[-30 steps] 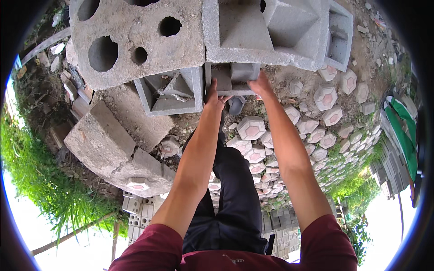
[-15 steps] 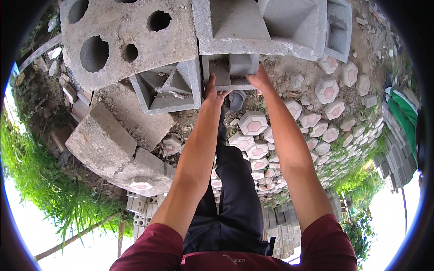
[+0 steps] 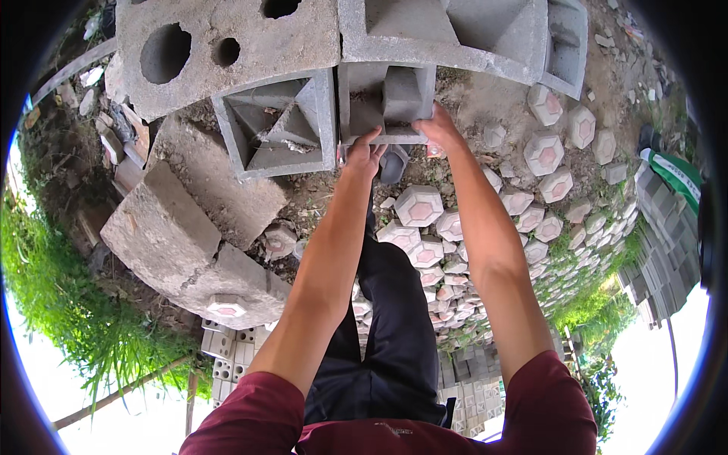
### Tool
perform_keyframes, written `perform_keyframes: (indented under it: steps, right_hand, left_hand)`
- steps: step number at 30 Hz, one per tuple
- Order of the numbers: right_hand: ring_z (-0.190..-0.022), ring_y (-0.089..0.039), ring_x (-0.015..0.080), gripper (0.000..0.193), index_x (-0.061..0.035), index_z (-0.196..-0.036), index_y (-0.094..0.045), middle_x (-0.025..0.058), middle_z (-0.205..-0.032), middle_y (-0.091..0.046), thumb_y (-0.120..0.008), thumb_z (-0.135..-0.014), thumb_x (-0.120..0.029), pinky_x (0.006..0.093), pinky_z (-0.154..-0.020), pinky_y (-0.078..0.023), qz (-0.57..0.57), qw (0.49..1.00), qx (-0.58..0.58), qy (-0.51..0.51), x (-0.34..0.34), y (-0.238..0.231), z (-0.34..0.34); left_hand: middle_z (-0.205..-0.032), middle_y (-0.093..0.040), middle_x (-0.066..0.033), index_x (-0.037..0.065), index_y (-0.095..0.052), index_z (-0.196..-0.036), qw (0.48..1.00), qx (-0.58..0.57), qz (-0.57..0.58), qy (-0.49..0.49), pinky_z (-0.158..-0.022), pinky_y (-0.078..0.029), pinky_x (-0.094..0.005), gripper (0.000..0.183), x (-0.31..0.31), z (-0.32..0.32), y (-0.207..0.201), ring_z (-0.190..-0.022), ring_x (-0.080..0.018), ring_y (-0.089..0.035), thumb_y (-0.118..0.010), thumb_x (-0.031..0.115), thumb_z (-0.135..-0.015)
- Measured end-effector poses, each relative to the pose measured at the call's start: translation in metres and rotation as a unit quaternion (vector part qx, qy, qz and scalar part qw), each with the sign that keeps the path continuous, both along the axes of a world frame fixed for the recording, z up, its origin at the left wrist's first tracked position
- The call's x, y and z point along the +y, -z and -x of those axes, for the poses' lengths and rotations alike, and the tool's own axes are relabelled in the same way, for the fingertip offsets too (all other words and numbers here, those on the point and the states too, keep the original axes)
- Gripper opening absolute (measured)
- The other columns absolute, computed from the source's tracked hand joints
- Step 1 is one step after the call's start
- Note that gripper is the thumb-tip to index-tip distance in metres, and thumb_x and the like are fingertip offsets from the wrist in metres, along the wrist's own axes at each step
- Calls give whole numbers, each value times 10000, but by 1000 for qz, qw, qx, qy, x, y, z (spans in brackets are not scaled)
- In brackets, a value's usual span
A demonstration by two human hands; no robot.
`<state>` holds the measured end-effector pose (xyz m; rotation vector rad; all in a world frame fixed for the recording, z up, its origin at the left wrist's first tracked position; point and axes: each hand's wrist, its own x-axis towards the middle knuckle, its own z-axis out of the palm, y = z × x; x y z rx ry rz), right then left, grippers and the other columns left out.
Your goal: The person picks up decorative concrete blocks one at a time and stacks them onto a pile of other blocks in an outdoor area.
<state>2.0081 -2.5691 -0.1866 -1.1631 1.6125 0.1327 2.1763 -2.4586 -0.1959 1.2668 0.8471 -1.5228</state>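
Note:
A grey hollow concrete block (image 3: 402, 139) with slanted inner walls lies between my two hands. My left hand (image 3: 365, 152) grips the left part of its near edge, thumb over the rim and fingers beneath. At the near right corner, my right hand (image 3: 437, 127) is closed on the same block. To its left, very close, stands another hollow block (image 3: 292, 164) with triangular openings and some debris inside. Beyond the held block are a large concrete block with round holes (image 3: 250, 64) and a wider hollow block (image 3: 447, 59).
Several hexagonal pavers (image 3: 419, 205) with pinkish centres cover the ground ahead of my legs and to the right. A cracked concrete slab (image 3: 178, 239) lies at left. Stacked grey blocks (image 3: 660, 243) and a person's green garment (image 3: 675, 178) are at the far right.
The held block and its neighbours sit higher in the picture, and more of the held block's inside shows. Both hands remain on it. The green garment at right has shifted.

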Motion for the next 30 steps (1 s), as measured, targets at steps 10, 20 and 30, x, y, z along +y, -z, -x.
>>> perform_keyframes:
  steps: [10,20,30]
  right_hand:
    - [-925,-666,316,557,7,-1164,-554,212,-1059,-654,-723,-654,-137,385,-756,-563,-18,999,19,36,28,-30,4]
    - [-857,-653,254,455,11,-1164,-530,141,-1033,-641,-698,-750,-71,401,-561,-596,-106,945,-47,307,124,-115,-2]
    - [-1236,-453,317,755,-62,-1426,-246,214,-1394,-388,-634,-882,-413,475,-963,-452,-158,896,-128,395,144,-306,3]
  left_hand:
    - [-1099,-537,-100,67,-518,-1052,999,25,-11,31,-944,-498,-540,371,1,15,-22,-1083,-290,-534,-702,-27,-743]
    - [-1098,-495,-107,171,-359,-1178,976,-89,-18,200,-769,-520,-620,619,38,23,-93,-928,-299,-570,-627,-80,-681]
    - [-982,-601,-68,94,-488,-1155,923,-71,-1,378,-697,-506,-409,510,46,-27,-257,-882,-217,-603,-699,8,-699]
